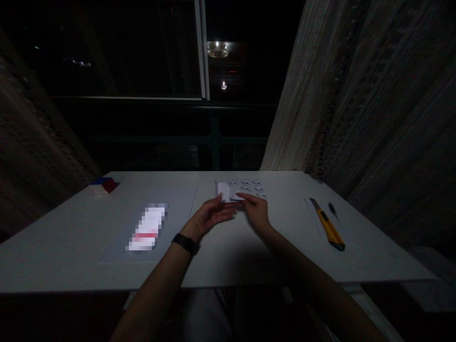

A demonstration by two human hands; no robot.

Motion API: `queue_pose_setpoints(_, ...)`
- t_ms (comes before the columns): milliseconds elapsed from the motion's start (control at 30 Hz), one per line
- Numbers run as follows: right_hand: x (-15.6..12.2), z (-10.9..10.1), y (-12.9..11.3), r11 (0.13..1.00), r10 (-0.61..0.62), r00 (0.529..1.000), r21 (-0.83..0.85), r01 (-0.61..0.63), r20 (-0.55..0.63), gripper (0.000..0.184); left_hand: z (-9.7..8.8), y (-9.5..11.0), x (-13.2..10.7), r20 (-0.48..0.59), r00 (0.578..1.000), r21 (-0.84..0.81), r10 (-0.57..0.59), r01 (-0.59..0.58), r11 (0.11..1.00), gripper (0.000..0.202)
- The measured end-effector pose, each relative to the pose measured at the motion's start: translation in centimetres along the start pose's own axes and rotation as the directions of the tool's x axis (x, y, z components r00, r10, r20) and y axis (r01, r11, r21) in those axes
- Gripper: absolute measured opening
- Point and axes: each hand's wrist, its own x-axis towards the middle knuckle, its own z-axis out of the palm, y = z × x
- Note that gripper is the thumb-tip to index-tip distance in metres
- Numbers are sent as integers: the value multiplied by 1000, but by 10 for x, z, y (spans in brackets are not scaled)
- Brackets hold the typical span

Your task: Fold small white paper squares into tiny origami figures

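Over the middle of the white table [221, 261], a small piece of folded white paper [223, 189] is held between both hands. My left hand [213, 212], with a dark watch on the wrist, pinches its left side, thumb on top and the other fingers stretched out beneath. From the right, my right hand [255, 210] grips a folded corner of the paper between thumb and index finger. Just behind the hands is a white sheet printed with rows of small dark marks [253, 185]; whether it joins the folded paper I cannot tell.
On the left, a phone with a bright, blurred screen [147, 228] rests on a pale sheet [181, 202]. A blue, red and white block [103, 185] sits at the far left. To the right lie a yellow box cutter [327, 225] and a small dark pen-like object [333, 209]. Curtains flank a dark window.
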Motion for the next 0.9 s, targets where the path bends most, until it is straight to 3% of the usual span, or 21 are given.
queue_pose_setpoints(67, -4, 4, 2, 999, -20, 1000, -29, 21, 12, 29, 3, -8, 2, 11, 1000, 119, -3, 1, 993, 43)
queue_pose_setpoints(167, -7, 7, 8, 998, -17, 998, -59, 20, 55, 31, 3, -15, 6, -95, 990, 189, 101, -82, 979, 41)
queue_pose_setpoints(433, -8, 10, 11, 997, -24, 994, -72, 31, 102, 22, 1, -17, 13, -273, 941, 140, 198, -165, 976, 32)
queue_pose_setpoints(567, -8, 6, 2, 998, 7, 965, -67, 10, 260, 31, -3, -17, 16, -306, 912, 115, 274, -250, 961, 29)
queue_pose_setpoints(700, 0, -4, -6, 996, 3, 931, 77, -34, 365, 37, -8, -15, 17, -333, 890, 207, 310, -252, 945, 28)
queue_pose_setpoints(800, 8, -12, -8, 988, 5, 921, 139, -64, 390, 50, -7, -12, 14, -260, 933, 328, 248, -156, 932, 28)
queue_pose_setpoints(900, 13, -19, -7, 996, -19, 894, 84, -21, 448, 38, -4, -12, 9, -135, 981, 414, 139, -71, 907, 26)
